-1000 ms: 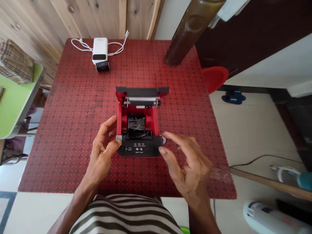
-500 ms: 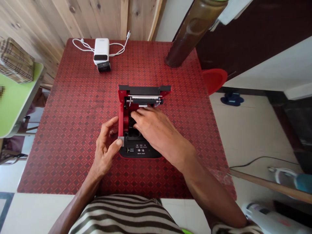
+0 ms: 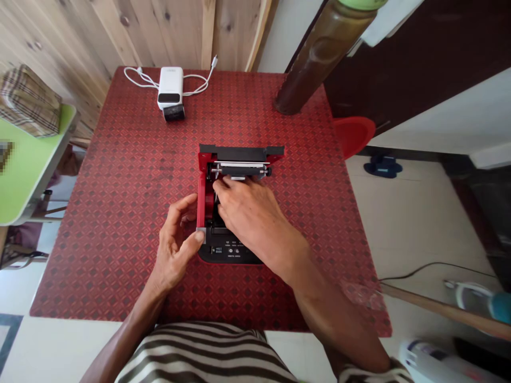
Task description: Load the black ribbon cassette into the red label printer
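A small red and black printer (image 3: 229, 250) with its lid (image 3: 241, 153) flipped open stands in the middle of the red patterned table (image 3: 120, 175). My left hand (image 3: 175, 244) clasps its left front corner, thumb on a grey tab and fingers against the red side wall. My right hand (image 3: 249, 215) reaches down into the open compartment below the roller bar (image 3: 241, 169); its fingers are curled and their tips are hidden inside, so what they hold, if anything, does not show.
A white power bank (image 3: 170, 88) with a white cable lies at the table's far left. A tall brown bottle (image 3: 315, 56) stands at the far right corner. A red stool (image 3: 353, 133) sits beside the table, and a green table (image 3: 24, 170) lies to the left.
My right hand moved from the printer's right front corner up and into the open compartment, and has since shifted slightly toward the roller bar. My left hand stayed on the left corner.
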A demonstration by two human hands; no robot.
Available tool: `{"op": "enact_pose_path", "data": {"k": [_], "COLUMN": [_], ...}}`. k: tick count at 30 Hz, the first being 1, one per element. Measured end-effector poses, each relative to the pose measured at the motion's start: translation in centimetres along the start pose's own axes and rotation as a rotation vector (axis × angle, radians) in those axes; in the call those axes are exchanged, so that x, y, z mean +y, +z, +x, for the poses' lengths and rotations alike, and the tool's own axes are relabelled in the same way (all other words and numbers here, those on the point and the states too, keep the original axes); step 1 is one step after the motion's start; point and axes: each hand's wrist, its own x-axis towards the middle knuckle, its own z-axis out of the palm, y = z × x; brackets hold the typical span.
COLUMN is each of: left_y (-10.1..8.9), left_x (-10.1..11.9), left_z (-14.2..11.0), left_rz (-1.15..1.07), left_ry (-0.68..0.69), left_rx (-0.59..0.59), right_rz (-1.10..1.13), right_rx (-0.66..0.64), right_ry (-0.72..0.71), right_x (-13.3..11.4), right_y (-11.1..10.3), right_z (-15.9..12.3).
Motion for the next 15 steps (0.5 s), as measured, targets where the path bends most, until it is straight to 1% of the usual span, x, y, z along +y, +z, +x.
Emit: {"op": "enact_pose_path", "data": {"k": [3,5,7,9,12,13,15], "left_y": [0.0,0.0,0.0,0.1,0.0,-0.1,-0.2], "left_x": [0.1,0.2,0.3,0.3,0.1,0.0,-0.2], "left_z": [0.1,0.2,0.3,0.3,0.2,0.1,0.1], "left_rz": [0.014,0.022,0.028,0.018,-0.007,-0.009,-0.006], "left_ry": [0.005,-0.001,-0.008,-0.006,-0.015,-0.02,-0.023], "left_rx": [0.004,0.008,0.011,0.008,-0.001,-0.001,0.006], "right_rz": [-0.007,0.006,0.024,0.065,0.241,0.321,0.453], "right_rx": [0.041,0.097,0.21,0.365,0.565,0.6,0.668], "right_ry": [0.009,0.006,0.011,0.014,0.04,0.084,0.241], "right_x": [-0.2,-0.4,-0.3,0.2,2.1,3.1,5.4], "right_y": [0.0,0.1,0.1,-0.3,-1.1,-1.1,-0.4], "right_z": [-0.6,-1.3,-2.5,-4.2,-7.2,-8.1,-9.1]}}
